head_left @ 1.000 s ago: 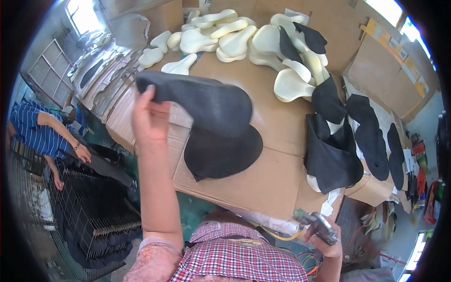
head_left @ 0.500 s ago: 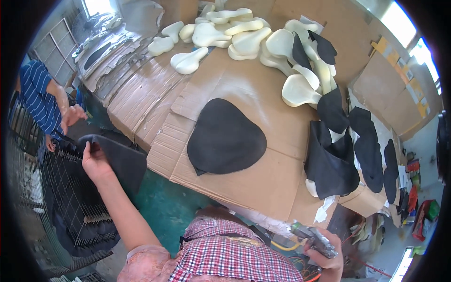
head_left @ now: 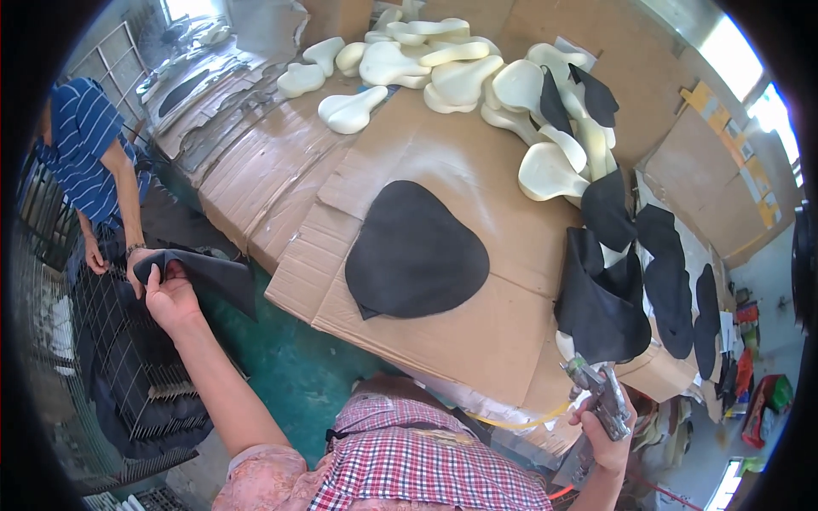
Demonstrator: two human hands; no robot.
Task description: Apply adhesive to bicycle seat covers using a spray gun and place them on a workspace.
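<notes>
At the left, my left hand (head_left: pixel 175 302) is closed on the edge of a black fabric piece (head_left: pixel 220 277), which hangs off to the right over the floor. A co-worker's hand (head_left: pixel 141 266) meets the same piece beside my fingers; whether it grips is unclear. My right hand (head_left: pixel 609 439) is wrapped round a metal spray gun (head_left: pixel 603 399) with a yellow hose, near the table's front right edge. Flat on the cardboard in front of me lies a rounded triangular black fabric piece (head_left: pixel 417 251), which neither hand touches.
Cream saddle-shaped foam pads (head_left: pixel 464 81) are heaped along the table's far side. More black pieces (head_left: pixel 601 298) lie at the right, some over pads. A wire rack (head_left: pixel 141 358) with dark pieces stands at the lower left, beside the co-worker in a striped shirt (head_left: pixel 89 149).
The co-worker's hand has come down to the black piece at my left hand. My right hand has raised the spray gun up and slightly rightward. My left hand has shifted slightly left.
</notes>
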